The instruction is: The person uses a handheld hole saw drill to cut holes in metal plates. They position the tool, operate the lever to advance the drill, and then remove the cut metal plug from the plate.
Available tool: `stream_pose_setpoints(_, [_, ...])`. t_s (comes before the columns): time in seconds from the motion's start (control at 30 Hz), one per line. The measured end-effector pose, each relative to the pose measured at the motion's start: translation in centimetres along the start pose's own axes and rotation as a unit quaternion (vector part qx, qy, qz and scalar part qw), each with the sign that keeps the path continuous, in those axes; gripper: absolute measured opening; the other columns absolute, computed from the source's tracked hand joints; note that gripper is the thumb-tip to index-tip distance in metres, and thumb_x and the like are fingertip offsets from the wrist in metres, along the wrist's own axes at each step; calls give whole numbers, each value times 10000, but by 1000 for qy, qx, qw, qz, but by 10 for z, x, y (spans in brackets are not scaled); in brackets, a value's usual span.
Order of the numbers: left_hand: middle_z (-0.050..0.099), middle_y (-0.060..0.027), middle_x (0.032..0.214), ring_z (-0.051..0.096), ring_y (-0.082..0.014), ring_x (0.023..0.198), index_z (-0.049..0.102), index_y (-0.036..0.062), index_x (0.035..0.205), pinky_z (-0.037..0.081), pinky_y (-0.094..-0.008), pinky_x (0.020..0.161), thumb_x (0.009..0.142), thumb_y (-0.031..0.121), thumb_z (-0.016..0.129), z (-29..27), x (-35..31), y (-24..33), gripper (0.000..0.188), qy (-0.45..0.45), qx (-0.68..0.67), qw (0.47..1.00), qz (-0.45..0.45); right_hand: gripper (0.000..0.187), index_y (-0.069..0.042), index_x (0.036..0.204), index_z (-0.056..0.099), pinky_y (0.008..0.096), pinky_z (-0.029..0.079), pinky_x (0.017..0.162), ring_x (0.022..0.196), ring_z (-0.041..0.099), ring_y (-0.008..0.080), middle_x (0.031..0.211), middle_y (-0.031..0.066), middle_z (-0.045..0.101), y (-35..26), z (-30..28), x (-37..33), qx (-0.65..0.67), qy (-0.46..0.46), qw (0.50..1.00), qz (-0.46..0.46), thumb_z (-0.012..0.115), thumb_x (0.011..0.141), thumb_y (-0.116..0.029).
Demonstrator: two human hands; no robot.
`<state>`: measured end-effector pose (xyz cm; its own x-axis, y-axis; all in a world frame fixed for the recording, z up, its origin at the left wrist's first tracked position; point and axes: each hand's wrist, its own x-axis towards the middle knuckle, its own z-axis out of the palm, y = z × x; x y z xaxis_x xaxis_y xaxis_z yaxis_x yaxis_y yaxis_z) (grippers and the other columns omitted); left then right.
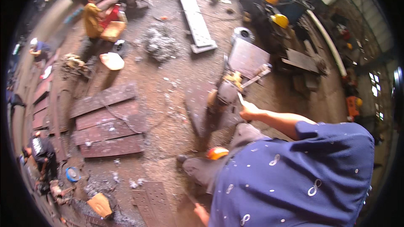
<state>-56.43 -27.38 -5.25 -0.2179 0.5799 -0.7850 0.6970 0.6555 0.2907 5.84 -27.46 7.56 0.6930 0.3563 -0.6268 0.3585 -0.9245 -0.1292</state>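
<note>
Near the middle, my right hand (250, 111) is closed round a pale bar-like handle (240, 98). The handle meets a grey and yellow machine (228, 91), which looks like a portable drill. That machine stands over a brown steel plate (197, 107), and another metal bar slants up from it to the right. My left hand (202, 214) shows only in part at the lower edge. Its fingers look closed, with a thin line leading from them that I cannot make out. An orange and yellow rounded object (217, 153) lies by my legs.
Brown steel plates (110, 122) lie left of the machine, and drilled plates (155, 204) below. Metal shavings (161, 44) heap up near a long pale beam (197, 21). A tilted plate (249, 58) rests beyond the machine. Co-workers (41, 153) are at the left and far side.
</note>
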Motion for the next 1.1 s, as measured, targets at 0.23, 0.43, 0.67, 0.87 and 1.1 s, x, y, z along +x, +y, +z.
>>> stream_pose_setpoints(0.23, [599,-74,613,556,-181,502,660,13,802,424,-360,439,1020,370,538,15,12,37,436,3,-171,980,-98,526,15,1246,528,383,552,470,645,665,252,987,191,638,12,28,17,308,-6,940,149,715,766,-88])
stream_pose_setpoints(0.43, [574,-70,618,540,-178,476,619,-15,842,450,-332,416,1078,340,498,-23,57,83,443,-10,-239,969,-56,604,-44,1442,449,450,620,490,659,711,258,1102,184,651,6,25,-11,286,14,951,112,639,869,-41])
stream_pose_setpoints(0.67, [572,-71,665,527,-173,483,589,-7,875,452,-326,403,1060,372,523,-111,126,51,428,-29,-258,965,-47,253,51,1183,591,459,658,500,648,748,319,939,209,702,-25,14,-21,236,26,958,158,548,947,-29])
stream_pose_setpoints(0.87, [585,-50,731,526,-148,496,601,35,992,444,-316,396,1083,359,485,-186,143,-20,356,38,-278,955,-98,292,-8,1235,584,446,632,469,622,735,319,881,214,699,-55,6,-22,185,3,956,227,543,946,-18])
stream_pose_setpoints(1.1, [582,-68,614,544,-192,445,627,-6,891,451,-348,384,1088,385,486,-203,93,-79,459,58,-269,941,-194,153,49,1070,602,505,613,453,614,727,353,812,201,679,-63,23,-12,179,6,951,252,572,924,12])
